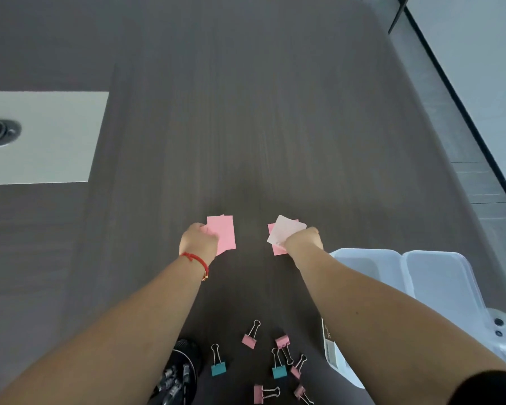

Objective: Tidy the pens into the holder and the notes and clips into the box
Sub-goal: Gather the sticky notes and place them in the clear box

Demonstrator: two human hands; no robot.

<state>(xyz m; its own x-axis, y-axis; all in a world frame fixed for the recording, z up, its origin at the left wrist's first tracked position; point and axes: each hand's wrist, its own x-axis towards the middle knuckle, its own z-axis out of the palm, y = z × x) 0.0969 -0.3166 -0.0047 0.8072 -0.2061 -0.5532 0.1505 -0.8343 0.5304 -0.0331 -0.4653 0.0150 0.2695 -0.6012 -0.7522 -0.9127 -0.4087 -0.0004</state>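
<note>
My left hand [198, 239] grips a small stack of pink notes [225, 232] just above the dark table. My right hand [304, 239] holds a second bunch of notes [287, 231], pale pink on top with darker pink ones under it. Several pink and teal binder clips [249, 340] lie scattered on the table close to me, between my forearms. A black mesh pen holder [184, 366] with pens in it stands at the bottom, partly behind my left arm. The clear plastic box [365, 258] sits open at the right, under my right forearm.
The box's lid [438, 276] lies open beside it at the right table edge. A white inset panel [47, 135] with a round dark socket sits at the left. The floor drops away beyond the right edge.
</note>
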